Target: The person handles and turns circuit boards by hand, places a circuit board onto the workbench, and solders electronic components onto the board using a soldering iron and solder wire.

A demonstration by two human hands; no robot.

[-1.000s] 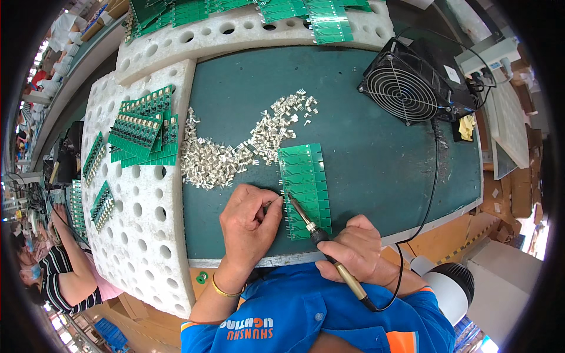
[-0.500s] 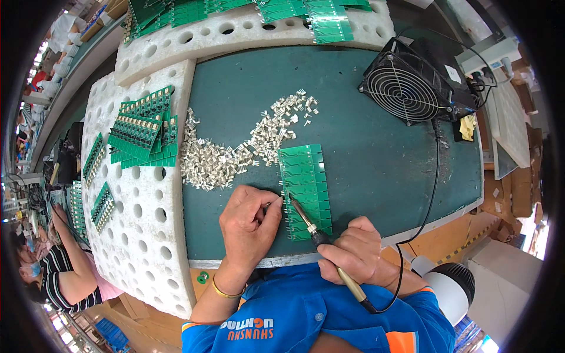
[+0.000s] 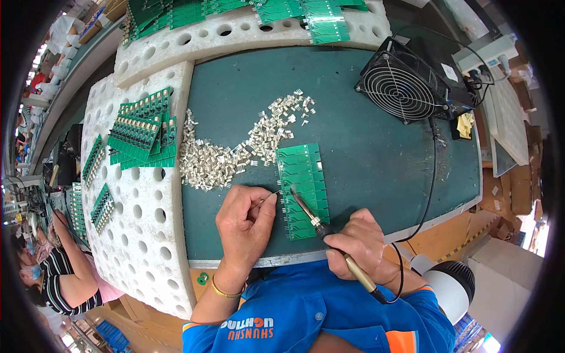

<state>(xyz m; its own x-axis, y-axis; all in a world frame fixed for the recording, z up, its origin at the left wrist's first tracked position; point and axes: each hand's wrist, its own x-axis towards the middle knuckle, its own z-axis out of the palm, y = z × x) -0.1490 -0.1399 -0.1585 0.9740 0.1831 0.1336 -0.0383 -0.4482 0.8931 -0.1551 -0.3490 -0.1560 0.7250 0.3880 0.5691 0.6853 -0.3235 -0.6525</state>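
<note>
A green circuit board panel (image 3: 303, 170) lies on the dark green bench top, with small white connectors along its left edge. My right hand (image 3: 360, 244) is wrapped round the handle of a soldering iron (image 3: 319, 225). The iron's tip is over the upper middle of the panel, a little right of the connector row; whether it touches is unclear. Left of the panel, my left hand (image 3: 244, 220) is closed in a pinch on a thin solder wire (image 3: 269, 197), whose end points at the connector row. Beyond my left hand spreads a loose pile of small white connectors (image 3: 215, 163).
A black fan (image 3: 400, 88) stands at the back right, its cable (image 3: 436, 170) running down the bench. On the left, a white foam slab (image 3: 126, 223) carries stacked populated boards (image 3: 138, 132). Another foam block (image 3: 212, 41) with green panels lies at the back. A co-worker (image 3: 67, 273) sits at far left.
The iron's tip has moved slightly away from the connector row, and my right hand has shifted a little. The solder wire shows more clearly between my left fingers and the panel.
</note>
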